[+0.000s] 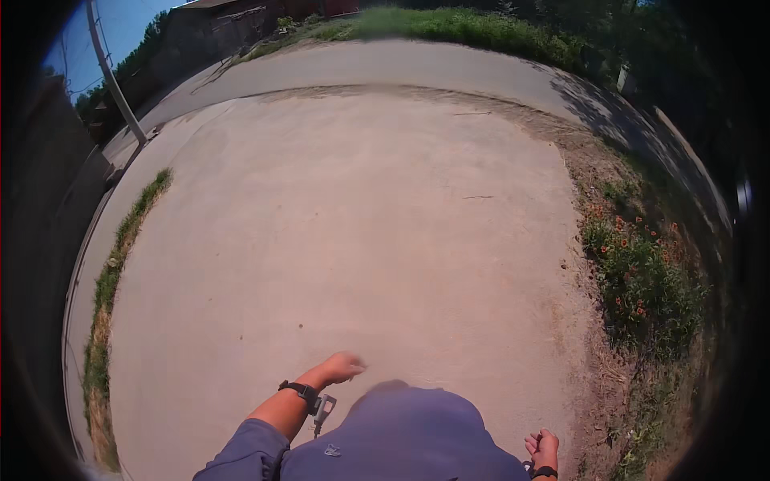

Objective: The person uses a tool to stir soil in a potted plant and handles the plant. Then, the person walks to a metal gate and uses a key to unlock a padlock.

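Concrete pavement (361, 216), sunlit. Left hand (343, 367) — loosely curled, blurred, hold unclear; grey plug (324, 408) beside its wristband (299, 391). Right hand (543, 446) — half-open, nothing visibly held. Advisable: keep plug clear of sleeve (250, 442).

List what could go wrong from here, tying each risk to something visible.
1. The cable end beside the wristband on the left hand's arm could snag.
2. What looks like a twig lies on the concrete; a foot might slip on it.
3. Rough dirt borders the concrete on the right, so straying there might cause a stumble.
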Tool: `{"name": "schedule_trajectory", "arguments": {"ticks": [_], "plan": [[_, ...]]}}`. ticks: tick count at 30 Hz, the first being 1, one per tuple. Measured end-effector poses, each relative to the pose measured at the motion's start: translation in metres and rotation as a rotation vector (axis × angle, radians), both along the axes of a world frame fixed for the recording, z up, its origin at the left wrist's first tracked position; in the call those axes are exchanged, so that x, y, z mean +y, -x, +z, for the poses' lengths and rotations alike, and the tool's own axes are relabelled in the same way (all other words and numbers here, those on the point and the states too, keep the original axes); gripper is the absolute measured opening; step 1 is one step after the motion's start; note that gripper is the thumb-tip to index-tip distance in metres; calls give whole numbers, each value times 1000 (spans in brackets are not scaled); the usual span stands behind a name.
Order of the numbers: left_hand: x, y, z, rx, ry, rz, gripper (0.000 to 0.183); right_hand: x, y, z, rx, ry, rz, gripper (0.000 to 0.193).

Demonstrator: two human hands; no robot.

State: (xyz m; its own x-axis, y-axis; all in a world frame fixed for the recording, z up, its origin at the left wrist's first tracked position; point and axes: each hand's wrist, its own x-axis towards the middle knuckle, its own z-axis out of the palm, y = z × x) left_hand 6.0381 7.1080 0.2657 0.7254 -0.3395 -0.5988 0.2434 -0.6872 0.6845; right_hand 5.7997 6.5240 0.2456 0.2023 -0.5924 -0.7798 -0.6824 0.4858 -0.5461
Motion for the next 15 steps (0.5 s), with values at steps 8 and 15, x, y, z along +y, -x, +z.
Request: {"name": "schedule_trajectory", "arguments": {"ticks": [8,15], "plan": [[-37,-111,-33,49,-60,241,40,-78,-378,5,-61,56,388,29],[-135,-400,-16,-46,-59,150,45,-132,-546,-24,-10,-2,386,27]]}}
